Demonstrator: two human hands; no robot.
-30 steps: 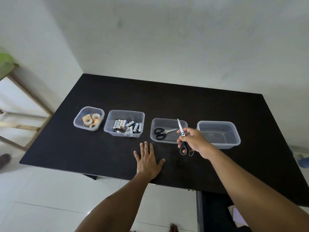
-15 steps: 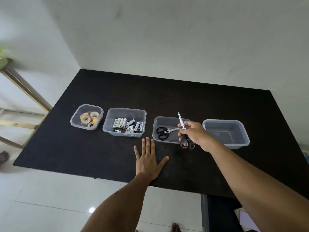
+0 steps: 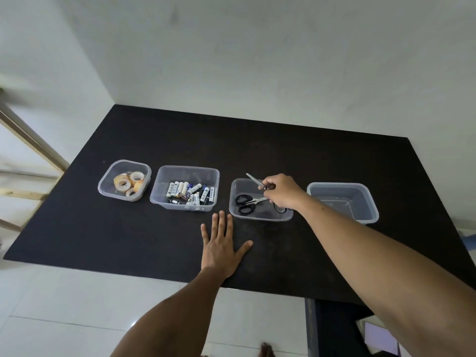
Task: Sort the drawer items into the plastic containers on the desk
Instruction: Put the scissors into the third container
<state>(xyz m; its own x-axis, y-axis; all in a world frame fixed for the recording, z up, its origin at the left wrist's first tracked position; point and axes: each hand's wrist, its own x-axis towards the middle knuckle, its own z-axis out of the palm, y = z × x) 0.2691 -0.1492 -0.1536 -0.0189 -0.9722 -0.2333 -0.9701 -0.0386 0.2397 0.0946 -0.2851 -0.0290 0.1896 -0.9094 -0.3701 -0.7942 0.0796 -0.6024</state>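
Since the earlier frame the right hand [image 3: 282,192] has carried its scissors [image 3: 257,182] from the near rim of the third tub [image 3: 260,217] to a spot over the tub's inside. The grip is pinching them near the pivot, fingers curled round, blades pointing up and to the far left, the black handles hanging below the palm close to the tub floor. Another pair [image 3: 247,202] already lies in the tub, handles to the left and blades running right toward the hand.

The relation that counts, as I judge it: the held scissors sit directly above their tub and their long axis runs slantwise across it, so lowering and letting go should lay them beside the first pair.

The left hand [image 3: 222,247] lies flat on the worktop [image 3: 103,233], fingers spread, holding nothing, near the tub's front-left corner. Tape rolls [image 3: 128,184] and batteries [image 3: 190,193] fill the two tubs at left; the right tub [image 3: 371,215] looks empty.
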